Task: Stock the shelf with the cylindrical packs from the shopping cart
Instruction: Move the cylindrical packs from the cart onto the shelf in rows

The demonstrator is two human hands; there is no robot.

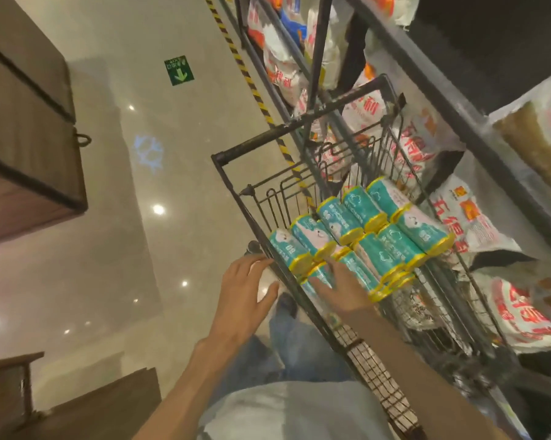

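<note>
L hand (pixel 247 289): fingers spread, relaxed, just outside cart's near-left rim, gripped nothing.
R hand (pixel 340 292): fingers straight, apart, flat on nearest packs.
Packs (pixel 391 249): teal w/ yellow ends, stacked in cart (pixel 236 182).
Shelf (pixel 458 122): right, far; white sacks (pixel 410 144) on it.

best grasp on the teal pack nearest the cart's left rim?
Wrap the hand round the teal pack mid-body, coming from above. It lies on its side atop the pile, curved top exposed; the cart rim and a neighbouring pack flank it. Yellow ends look too narrow to pinch.
</note>
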